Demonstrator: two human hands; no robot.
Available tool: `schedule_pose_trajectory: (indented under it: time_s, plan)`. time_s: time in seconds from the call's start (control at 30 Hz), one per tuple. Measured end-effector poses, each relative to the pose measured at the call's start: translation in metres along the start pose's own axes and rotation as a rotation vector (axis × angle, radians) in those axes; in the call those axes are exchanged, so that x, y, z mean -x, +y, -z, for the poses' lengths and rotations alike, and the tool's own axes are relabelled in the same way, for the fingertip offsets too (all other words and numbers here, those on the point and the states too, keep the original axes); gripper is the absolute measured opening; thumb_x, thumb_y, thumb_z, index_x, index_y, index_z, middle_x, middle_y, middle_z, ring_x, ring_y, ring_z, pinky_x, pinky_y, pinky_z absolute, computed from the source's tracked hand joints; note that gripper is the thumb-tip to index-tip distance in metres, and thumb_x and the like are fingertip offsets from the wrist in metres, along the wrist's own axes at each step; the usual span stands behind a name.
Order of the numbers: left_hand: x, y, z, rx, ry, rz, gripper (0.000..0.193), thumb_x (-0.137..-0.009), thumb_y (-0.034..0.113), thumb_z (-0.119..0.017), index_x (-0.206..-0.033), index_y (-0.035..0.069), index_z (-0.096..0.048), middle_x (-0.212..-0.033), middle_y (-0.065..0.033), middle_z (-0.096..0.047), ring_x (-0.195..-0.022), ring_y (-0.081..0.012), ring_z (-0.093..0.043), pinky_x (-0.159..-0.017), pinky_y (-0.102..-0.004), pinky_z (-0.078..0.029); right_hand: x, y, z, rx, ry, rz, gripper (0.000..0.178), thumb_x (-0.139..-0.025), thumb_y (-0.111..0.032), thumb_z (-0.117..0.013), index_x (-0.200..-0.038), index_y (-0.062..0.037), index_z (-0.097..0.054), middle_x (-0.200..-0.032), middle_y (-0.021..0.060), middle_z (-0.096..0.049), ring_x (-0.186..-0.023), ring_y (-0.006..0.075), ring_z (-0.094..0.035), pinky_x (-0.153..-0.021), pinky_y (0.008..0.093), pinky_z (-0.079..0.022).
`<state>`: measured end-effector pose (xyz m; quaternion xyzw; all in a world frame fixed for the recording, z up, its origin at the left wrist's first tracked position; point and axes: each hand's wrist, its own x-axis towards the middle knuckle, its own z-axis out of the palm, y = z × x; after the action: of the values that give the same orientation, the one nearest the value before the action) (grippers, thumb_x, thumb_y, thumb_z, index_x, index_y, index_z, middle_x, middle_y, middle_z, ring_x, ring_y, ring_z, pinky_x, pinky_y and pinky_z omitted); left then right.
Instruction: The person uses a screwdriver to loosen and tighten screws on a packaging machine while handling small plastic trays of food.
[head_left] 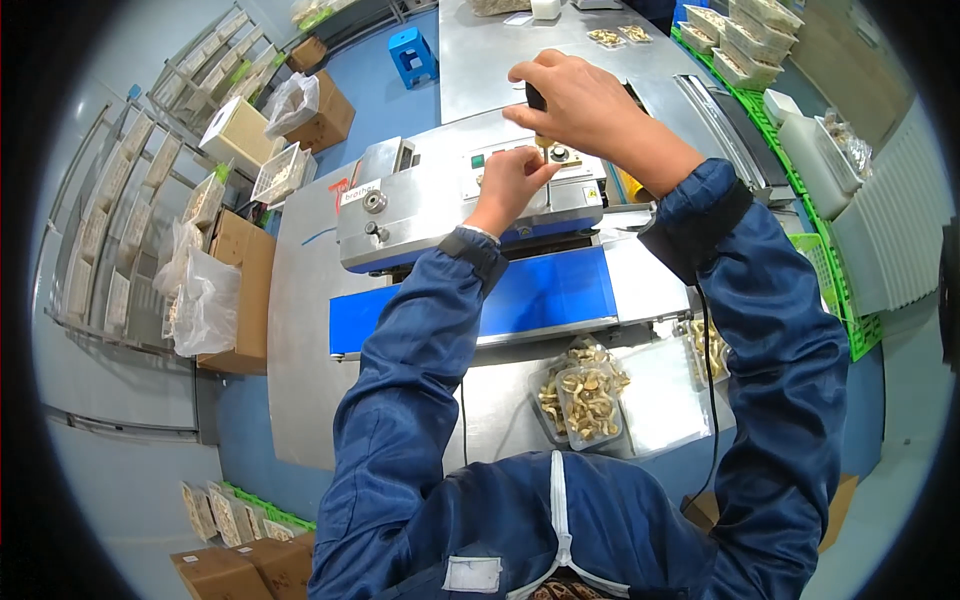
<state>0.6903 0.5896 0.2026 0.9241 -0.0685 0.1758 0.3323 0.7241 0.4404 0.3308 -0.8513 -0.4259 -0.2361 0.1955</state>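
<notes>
My right hand [590, 105] is wrapped round the black handle of a screwdriver [536, 97], held upright over the control panel of a steel machine [425, 215]. Its lower end reaches the panel beside a round black knob [559, 154]. Close by, the fingers of my left hand [508, 182] are pressed together at the panel, near the screwdriver's lower end. What they pinch, if anything, is too small to make out. Along the machine's near side runs a blue conveyor belt [545, 290].
Clear trays of mushrooms [590, 402] stand on the steel table [305, 330] in front of the belt. A black cable [711, 400] hangs beside my right sleeve. Green crates [840, 270] line the right side. Cardboard boxes [240, 280] and tray racks [120, 220] are at left, a blue stool [412, 57] beyond.
</notes>
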Motion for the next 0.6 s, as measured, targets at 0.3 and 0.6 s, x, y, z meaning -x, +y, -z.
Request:
schedule_pose_trajectory:
  time_s: [0.3, 0.6]
  plan:
    - [0.001, -0.004, -0.005, 0.023, 0.085, -0.207, 0.025, -0.084, 0.025, -0.071, -0.08, 0.001, -0.066, -0.069, -0.0124, -0.063, -0.058, -0.0228, -0.061, -0.056, -0.0325, -0.048, -0.001, 0.007, -0.011, -0.073, 0.114, 0.025, 0.043, -0.08, -0.03, -0.065, -0.118, -0.0111, -0.06, -0.105, 0.014, -0.064, -0.091, 0.0326, -0.065, -0.079, 0.041, -0.053]
    - [0.004, 0.006, -0.001, -0.131, 0.019, -0.125, 0.029, -0.085, 0.026, -0.068, -0.072, 0.001, -0.062, -0.057, -0.0117, -0.059, -0.052, -0.0269, -0.057, -0.053, -0.0376, -0.044, -0.002, 0.003, -0.005, 0.035, 0.015, -0.067, 0.049, -0.084, -0.05, -0.062, -0.113, -0.0105, -0.062, -0.086, 0.0136, -0.07, -0.078, 0.0283, -0.069, -0.067, 0.0366, -0.056]
